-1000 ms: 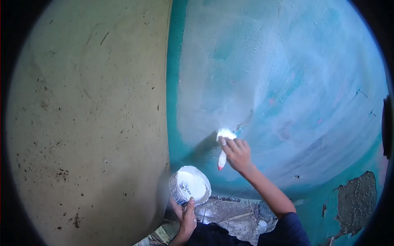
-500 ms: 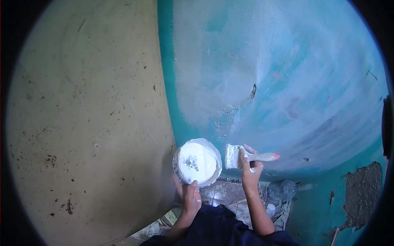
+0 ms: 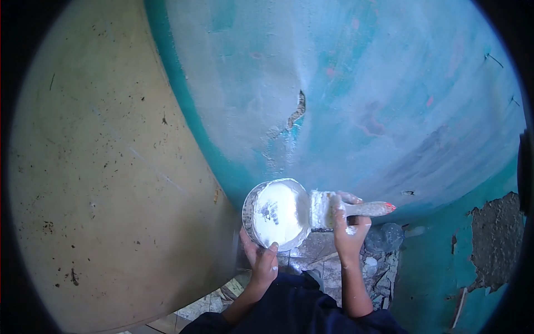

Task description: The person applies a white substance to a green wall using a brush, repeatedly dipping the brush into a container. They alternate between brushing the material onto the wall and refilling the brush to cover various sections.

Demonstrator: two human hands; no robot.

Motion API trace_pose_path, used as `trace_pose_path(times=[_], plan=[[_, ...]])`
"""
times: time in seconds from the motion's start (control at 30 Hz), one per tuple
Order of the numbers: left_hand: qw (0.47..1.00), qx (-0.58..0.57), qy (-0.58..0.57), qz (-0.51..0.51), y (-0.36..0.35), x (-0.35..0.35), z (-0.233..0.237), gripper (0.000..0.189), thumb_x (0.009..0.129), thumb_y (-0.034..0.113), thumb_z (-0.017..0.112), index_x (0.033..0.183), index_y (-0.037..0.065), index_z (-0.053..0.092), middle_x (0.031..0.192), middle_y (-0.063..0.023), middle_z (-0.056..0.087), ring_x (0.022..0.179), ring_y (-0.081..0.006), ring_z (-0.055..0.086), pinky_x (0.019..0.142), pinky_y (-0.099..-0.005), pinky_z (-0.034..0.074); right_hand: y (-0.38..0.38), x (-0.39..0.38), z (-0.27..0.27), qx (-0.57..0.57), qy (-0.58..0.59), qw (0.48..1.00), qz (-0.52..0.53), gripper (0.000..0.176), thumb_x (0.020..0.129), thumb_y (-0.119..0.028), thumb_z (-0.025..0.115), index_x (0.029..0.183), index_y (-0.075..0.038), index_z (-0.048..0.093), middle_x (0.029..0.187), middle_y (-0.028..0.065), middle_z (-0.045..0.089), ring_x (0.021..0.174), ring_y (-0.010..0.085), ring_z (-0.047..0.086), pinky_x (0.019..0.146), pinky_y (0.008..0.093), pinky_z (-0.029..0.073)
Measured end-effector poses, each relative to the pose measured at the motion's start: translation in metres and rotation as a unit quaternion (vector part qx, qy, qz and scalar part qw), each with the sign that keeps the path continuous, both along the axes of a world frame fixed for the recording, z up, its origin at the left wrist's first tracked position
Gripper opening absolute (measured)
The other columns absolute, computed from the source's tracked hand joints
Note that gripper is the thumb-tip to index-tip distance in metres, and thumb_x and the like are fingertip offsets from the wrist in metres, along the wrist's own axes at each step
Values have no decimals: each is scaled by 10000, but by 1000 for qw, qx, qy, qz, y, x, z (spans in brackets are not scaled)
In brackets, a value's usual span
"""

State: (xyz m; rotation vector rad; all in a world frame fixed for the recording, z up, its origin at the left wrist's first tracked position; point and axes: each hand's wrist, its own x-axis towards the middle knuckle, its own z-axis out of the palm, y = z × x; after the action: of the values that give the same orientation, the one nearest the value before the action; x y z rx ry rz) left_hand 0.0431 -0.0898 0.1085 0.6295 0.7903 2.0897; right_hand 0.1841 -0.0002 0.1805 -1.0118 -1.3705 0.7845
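My right hand (image 3: 350, 236) is gripping the brush (image 3: 367, 209), and its white bristles (image 3: 321, 206) are sitting right by the tub (image 3: 250, 216); I can't tell if they're touching. My left hand (image 3: 263, 267) is holding the tub, thumb on the near side. I should be keeping it level and wiping drips off gently. White stuff (image 3: 290, 214) is lying inside, with dark marks (image 3: 270, 212) showing.

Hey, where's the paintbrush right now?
In the head view, the paintbrush is right of centre and below mid-height, held in the right hand, its bristles facing the tub in the left hand.
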Motion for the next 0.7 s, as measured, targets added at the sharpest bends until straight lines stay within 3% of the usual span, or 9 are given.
trace_pose_path(times=[0.03, 0.1, 0.17, 0.3, 0.37, 0.6, 0.63, 0.67, 0.7], plan=[[1000, 0, 16, 14, 2, 8, 5, 877, 762, 26, 620, 1509, -14, 162, 1457, -173, 358, 1353, -262, 368, 1157, -411, 259, 1, 9, 2, -30, 34, 999, -21, 198, 909, -62, 669, 1082, 35, 663, 997, 95, 693, 924, 142, 639, 826, 297, 507], [999, 1, 34, 26, 5, 21, 8, 857, 785, 31, 629, 1503, -22, 165, 1447, -176, 366, 1341, -253, 378, 1146, -405, 273, 6, 30, -12, -22, -23, 998, -60, 189, 930, -80, 659, 1079, 36, 659, 983, 83, 682, 925, 130, 625, 845, 293, 496], [995, -27, 92, 27, 8, 35, 6, 839, 819, 48, 638, 1504, -20, 160, 1439, -178, 374, 1333, -245, 380, 1135, -399, 284, 12, 53, -29, -96, 37, 994, -36, 202, 929, -93, 667, 1088, 32, 657, 1004, 79, 675, 932, 123, 612, 849, 290, 486], [996, -35, 85, 23, 12, 70, 10, 838, 817, 39, 643, 1505, -10, 167, 1436, -174, 379, 1329, -242, 386, 1134, -402, 284, 15, 95, -50, -120, 56, 991, -8, 220, 930, -97, 668, 1099, 42, 649, 1030, 75, 666, 948, 116, 597, 838, 288, 483], [998, -28, 47, 24, 16, 89, 4, 841, 810, 24, 652, 1503, 0, 177, 1438, -169, 379, 1328, -243, 389, 1130, -402, 291, 16, 114, -58, -192, 156, 969, -15, 241, 958, -106, 621, 1134, 59, 617, 1055, 80, 655, 945, 130, 611, 843, 280, 487], [994, -30, -82, 71, 26, 152, -11, 743, 826, -34, 619, 1475, 17, 260, 1413, -158, 423, 1320, -256, 420, 1124, -420, 312, 3, 163, -116, -264, 298, 916, 45, 280, 948, -105, 618, 1185, 29, 551, 1125, 106, 629, 1077, 200, 605, 963, 357, 469], [994, -10, -81, 76, 10, 141, -150, 743, 826, -34, 619, 1475, 17, 260, 1413, -158, 423, 1320, -256, 420, 1124, -420, 312, 3, 169, -127, -266, 307, 913, 47, 282, 945, -113, 626, 1177, 29, 553, 1115, 111, 632, 1069, 206, 611, 961, 364, 474], [983, 173, -42, 40, 36, 121, -247, 745, 832, -28, 584, 1493, 51, 249, 1440, -159, 394, 1342, -276, 404, 1122, -450, 334, 5, 177, -139, -271, 302, 911, 80, 284, 934, -95, 634, 1174, 32, 551, 1109, 110, 634, 1053, 205, 617, 957, 363, 478], [939, 343, -1, 4, 78, 99, -310, 748, 838, -22, 549, 1510, 84, 237, 1468, -160, 366, 1365, -295, 387, 1119, -479, 356, 7, 184, -145, -280, 295, 907, 110, 288, 922, -76, 642, 1171, 34, 549, 1103, 109, 636, 1038, 204, 623, 953, 361, 483]])
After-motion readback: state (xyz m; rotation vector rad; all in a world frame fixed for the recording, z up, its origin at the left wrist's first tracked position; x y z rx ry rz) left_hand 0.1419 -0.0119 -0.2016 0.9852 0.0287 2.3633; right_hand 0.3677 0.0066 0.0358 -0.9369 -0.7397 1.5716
